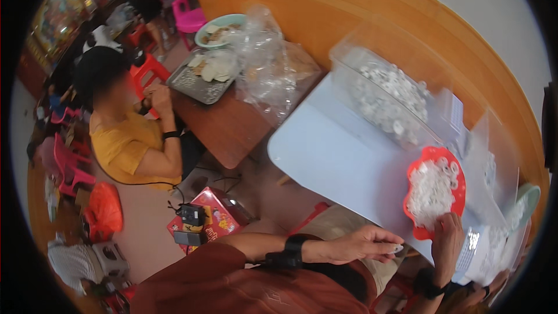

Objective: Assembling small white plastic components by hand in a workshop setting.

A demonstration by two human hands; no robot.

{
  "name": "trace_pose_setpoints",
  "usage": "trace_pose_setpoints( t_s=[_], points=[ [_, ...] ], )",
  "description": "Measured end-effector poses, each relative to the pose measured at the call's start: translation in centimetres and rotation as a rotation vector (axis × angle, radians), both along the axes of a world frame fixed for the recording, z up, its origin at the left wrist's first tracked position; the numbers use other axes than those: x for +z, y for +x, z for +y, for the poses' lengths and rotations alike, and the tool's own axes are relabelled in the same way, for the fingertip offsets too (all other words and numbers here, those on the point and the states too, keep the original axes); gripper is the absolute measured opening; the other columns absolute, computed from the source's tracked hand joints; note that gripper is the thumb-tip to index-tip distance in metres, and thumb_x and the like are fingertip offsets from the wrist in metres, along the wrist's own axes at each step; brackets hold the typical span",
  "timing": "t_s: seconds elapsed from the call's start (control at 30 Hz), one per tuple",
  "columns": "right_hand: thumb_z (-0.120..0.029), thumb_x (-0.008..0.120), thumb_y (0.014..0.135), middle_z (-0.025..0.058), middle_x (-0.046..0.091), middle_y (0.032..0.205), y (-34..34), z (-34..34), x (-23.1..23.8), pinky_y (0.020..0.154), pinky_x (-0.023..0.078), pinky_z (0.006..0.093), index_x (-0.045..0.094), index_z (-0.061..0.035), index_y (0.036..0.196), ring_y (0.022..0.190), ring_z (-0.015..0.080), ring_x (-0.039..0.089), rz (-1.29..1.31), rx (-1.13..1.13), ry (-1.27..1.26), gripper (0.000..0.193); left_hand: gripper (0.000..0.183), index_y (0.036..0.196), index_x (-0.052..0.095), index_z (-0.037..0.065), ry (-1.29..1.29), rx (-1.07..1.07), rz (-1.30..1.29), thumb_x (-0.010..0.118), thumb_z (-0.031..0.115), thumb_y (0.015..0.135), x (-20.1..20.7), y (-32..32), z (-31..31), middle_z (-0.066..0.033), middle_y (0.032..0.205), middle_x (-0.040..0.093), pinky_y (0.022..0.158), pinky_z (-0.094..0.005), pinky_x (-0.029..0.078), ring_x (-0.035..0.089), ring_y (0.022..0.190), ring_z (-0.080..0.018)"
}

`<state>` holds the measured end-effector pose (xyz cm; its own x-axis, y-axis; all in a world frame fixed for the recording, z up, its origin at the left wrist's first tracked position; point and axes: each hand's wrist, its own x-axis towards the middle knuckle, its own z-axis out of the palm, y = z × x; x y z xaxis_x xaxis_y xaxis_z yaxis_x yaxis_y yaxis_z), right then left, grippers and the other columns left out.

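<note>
My left hand (367, 245) is closed in a pinch on a small white piece (395, 249), held just off the table's near edge. Its exact kind is too small to make out. At the near rim of a red scalloped bowl (462, 183), my right hand (449, 237) reaches in with its fingers drawn together. Many small white pieces (429, 195) fill the bowl, with a few ring-shaped ones near its right side. Whatever the right fingertips hold is hidden.
A clear bin (372, 113) of white parts stands at the back of the pale table (325, 145). Clear containers (491, 168) crowd the right. On the left, a person in yellow (131, 145) sits beside a brown table (224, 128) with a metal tray (200, 90) and plastic bags (264, 64).
</note>
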<state>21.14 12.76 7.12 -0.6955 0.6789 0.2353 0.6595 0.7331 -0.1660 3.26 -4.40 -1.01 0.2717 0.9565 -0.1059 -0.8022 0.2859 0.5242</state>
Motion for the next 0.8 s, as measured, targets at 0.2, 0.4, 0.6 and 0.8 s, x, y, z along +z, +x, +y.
trace_pose_setpoints(
  t_s=[0.2, 0.4, 0.6, 0.8],
  points=[
    [0.000, 0.058, 0.086, 0.0180, 0.055, 0.089, -0.4, -1.0, 0.2, 0.075, 0.044, 0.0447, 0.054, 0.0017, 0.089, 0.084, 0.0386, 0.057, 0.141, 0.084, -0.004, 0.005, 0.046, 0.137, 0.053, -0.003, 0.057, 0.026, 0.030, 0.064, 0.023, 0.101, -0.3, -0.4, -0.6, -0.0055, 0.112, 0.065, 0.089, -0.0258, 0.054, 0.064, 0.101, -0.0103],
    [-0.004, 0.056, 0.091, 0.0186, 0.056, 0.087, 0.1, -1.0, -0.4, 0.076, 0.045, 0.0432, 0.055, 0.0027, 0.092, 0.084, 0.0376, 0.057, 0.149, -0.033, -0.059, 0.006, 0.053, 0.137, 0.051, -0.006, 0.053, 0.015, 0.036, 0.068, 0.026, 0.099, 0.1, -0.3, -0.9, -0.0037, 0.100, 0.063, 0.083, -0.0250, 0.052, 0.060, 0.090, -0.0088],
    [0.000, 0.056, 0.091, 0.0181, 0.060, 0.089, 0.0, -0.7, -1.1, 0.075, 0.047, 0.0392, 0.060, 0.0060, 0.100, 0.080, 0.0335, 0.060, 0.243, -0.071, -0.046, 0.012, 0.040, 0.128, 0.056, 0.001, 0.079, -0.022, 0.036, 0.068, 0.025, 0.098, -0.5, -0.7, -0.8, 0.0002, 0.106, 0.060, 0.084, -0.0231, 0.055, 0.061, 0.093, -0.0062],
    [0.004, 0.057, 0.087, 0.0153, 0.060, 0.087, 0.4, 0.2, -1.7, 0.073, 0.049, 0.0352, 0.062, 0.0077, 0.100, 0.077, 0.0271, 0.061, 0.308, -0.072, -0.089, 0.015, 0.040, 0.128, 0.056, 0.000, 0.097, -0.016, 0.005, 0.068, 0.025, 0.099, -1.1, -1.0, -0.6, 0.0002, 0.106, 0.060, 0.084, -0.0231, 0.055, 0.060, 0.093, -0.0060]
  ],
)
